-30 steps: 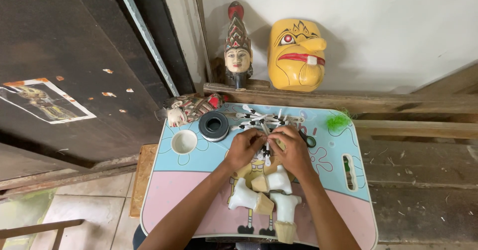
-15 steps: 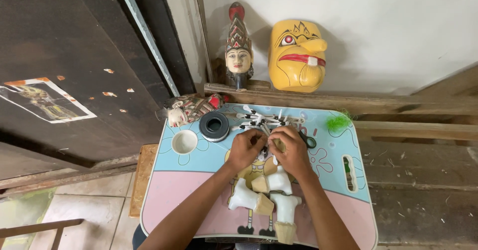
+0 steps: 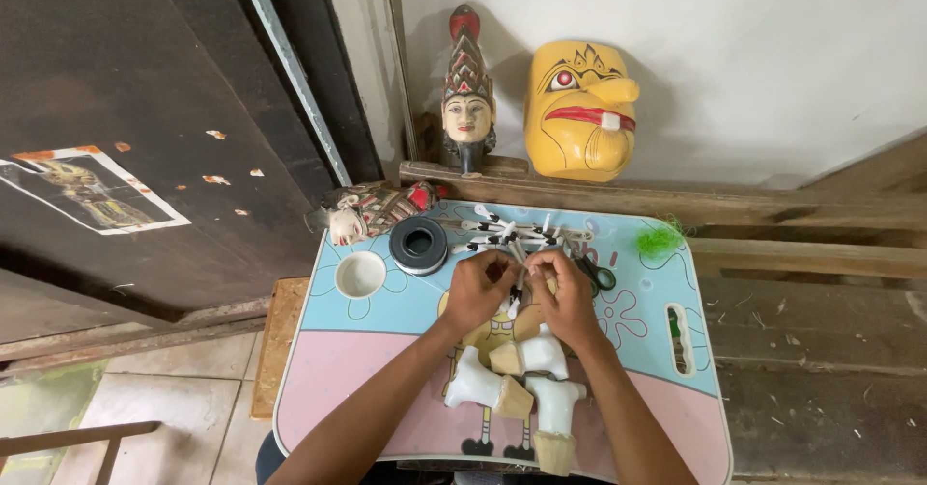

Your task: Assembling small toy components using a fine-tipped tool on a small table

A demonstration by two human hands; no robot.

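Both hands meet mid-table, left hand [image 3: 480,287] and right hand [image 3: 567,292] pinching a black-and-white stick [image 3: 517,287] between fingertips for control; white wooden pieces [image 3: 526,379] wait just below; thread spool [image 3: 418,245] sits beside.

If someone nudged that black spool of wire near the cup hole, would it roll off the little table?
Probably not. The black spool lies flat on its side face, hole upward, so it would likely slide rather than roll. Tightly wound and compact, it looks fairly heavy for its size, which should steady it. The table top looks smooth, so a firm push could skid it.
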